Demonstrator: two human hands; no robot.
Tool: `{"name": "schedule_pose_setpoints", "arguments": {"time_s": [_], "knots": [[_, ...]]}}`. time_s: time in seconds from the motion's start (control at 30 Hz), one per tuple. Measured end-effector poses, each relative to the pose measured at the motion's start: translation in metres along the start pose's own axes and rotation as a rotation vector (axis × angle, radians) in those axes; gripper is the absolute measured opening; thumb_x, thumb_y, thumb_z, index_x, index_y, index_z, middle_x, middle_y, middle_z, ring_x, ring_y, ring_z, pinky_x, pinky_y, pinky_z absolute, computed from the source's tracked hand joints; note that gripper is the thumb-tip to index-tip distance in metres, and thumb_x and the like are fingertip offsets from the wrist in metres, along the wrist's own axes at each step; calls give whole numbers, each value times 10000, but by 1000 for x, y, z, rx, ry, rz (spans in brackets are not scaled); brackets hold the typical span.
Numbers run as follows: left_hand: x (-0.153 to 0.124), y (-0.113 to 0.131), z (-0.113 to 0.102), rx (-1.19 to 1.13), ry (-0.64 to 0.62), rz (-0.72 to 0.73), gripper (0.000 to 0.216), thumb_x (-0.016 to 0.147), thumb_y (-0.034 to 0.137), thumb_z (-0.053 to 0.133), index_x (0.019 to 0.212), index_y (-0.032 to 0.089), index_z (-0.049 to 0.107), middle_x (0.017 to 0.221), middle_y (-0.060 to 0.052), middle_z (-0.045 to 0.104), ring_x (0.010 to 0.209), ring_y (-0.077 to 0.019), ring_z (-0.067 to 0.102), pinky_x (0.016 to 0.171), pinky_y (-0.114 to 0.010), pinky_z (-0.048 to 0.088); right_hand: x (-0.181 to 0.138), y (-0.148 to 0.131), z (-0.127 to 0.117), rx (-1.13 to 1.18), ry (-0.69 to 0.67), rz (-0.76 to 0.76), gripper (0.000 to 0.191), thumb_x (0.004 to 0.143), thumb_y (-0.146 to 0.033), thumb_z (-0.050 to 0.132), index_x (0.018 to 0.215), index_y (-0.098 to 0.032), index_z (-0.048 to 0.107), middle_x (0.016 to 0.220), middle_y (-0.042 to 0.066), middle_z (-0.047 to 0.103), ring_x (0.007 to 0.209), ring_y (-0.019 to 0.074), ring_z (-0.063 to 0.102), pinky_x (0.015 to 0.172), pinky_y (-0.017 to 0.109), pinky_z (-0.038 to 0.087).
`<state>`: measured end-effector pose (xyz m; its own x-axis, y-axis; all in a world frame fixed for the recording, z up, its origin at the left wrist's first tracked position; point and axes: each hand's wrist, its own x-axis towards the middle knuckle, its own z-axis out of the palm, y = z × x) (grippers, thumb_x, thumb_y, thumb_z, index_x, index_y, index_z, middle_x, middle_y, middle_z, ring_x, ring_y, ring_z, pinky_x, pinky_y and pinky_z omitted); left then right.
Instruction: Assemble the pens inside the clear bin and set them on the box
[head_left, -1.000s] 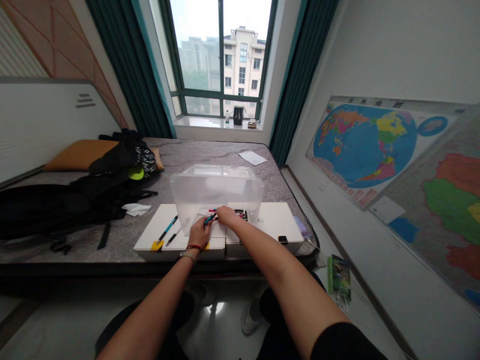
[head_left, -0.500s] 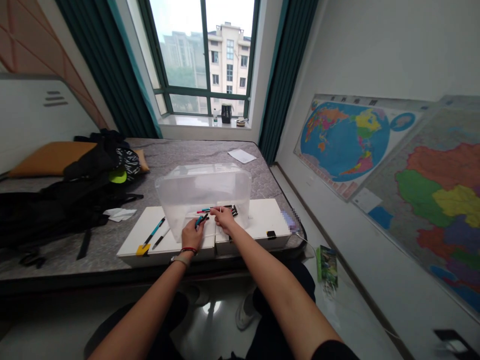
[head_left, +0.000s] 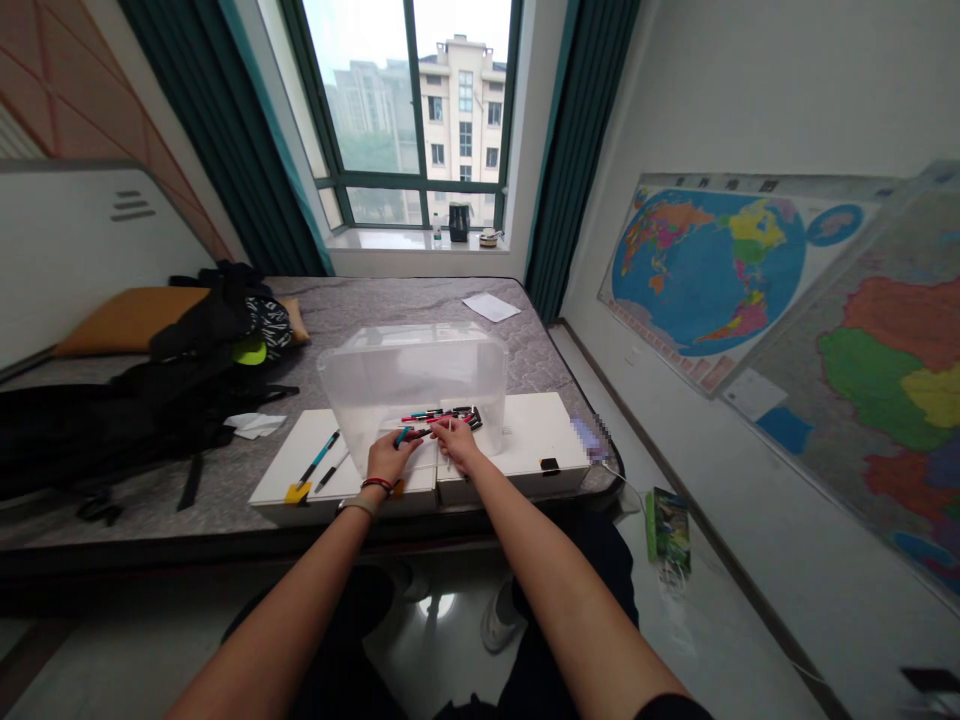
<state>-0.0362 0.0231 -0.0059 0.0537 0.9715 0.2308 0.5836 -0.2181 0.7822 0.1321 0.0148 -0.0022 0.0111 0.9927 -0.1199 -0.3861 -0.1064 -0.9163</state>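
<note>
My left hand (head_left: 388, 459) rests on the white board (head_left: 525, 440) in front of the clear plastic bin (head_left: 412, 380) and is closed on a teal pen (head_left: 403, 436). Beside it, my right hand (head_left: 455, 440) pinches the other end of a pen; which pen I cannot make out. Several pens (head_left: 446, 413) lie inside the bin near its front wall. Two more pens (head_left: 319, 461) lie on the board to the left, next to a yellow tag (head_left: 293, 492).
The board lies on a grey mattress (head_left: 352, 315) at its near edge. Black bags and clothes (head_left: 150, 380) are piled on the left, with a white tissue (head_left: 255, 424). A sheet of paper (head_left: 491, 306) lies far back. Maps (head_left: 712, 270) cover the right wall.
Both hands have stayed at the bin's front wall with the pen between them. The view has swung slightly left and then back.
</note>
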Motion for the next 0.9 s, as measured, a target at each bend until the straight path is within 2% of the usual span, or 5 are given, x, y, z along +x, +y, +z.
{"name": "schedule_pose_setpoints", "arguments": {"time_s": [0.17,0.37,0.5,0.67,0.9], "knots": [[3,-1,2,-156,24,-6,361,702,506,709,907,210,740,932,-60,742,901,-232,667,849,-343,495,2,4,2,-219,39,-36,224,694,-342,737,738,-146,636,599,-2,607,436,71,402,419,206,270],[-2,4,-1,-314,87,-30,352,715,461,716,926,179,716,994,-90,735,961,-235,665,891,-369,504,7,12,-1,-269,41,-29,235,720,-372,715,716,-145,654,491,-44,504,416,75,374,416,208,252],[-4,2,-1,-391,49,12,339,728,428,713,942,165,695,1019,-98,731,974,-216,673,911,-364,514,10,15,-3,-246,27,-30,275,688,-403,744,725,-141,671,503,-46,505,423,69,370,418,203,250],[-1,-8,1,-410,2,-56,437,724,459,701,1020,137,677,995,-114,736,917,-214,695,880,-362,537,5,11,-3,-197,-1,8,295,671,-421,764,725,-142,682,459,-64,448,395,55,295,403,202,190],[-1,-11,-4,-359,-83,-66,494,710,500,710,1055,146,712,1085,-115,721,1015,-248,670,934,-383,508,-4,2,2,-163,-20,-8,314,662,-409,783,792,-136,698,482,-60,484,402,51,301,400,204,170]]}}
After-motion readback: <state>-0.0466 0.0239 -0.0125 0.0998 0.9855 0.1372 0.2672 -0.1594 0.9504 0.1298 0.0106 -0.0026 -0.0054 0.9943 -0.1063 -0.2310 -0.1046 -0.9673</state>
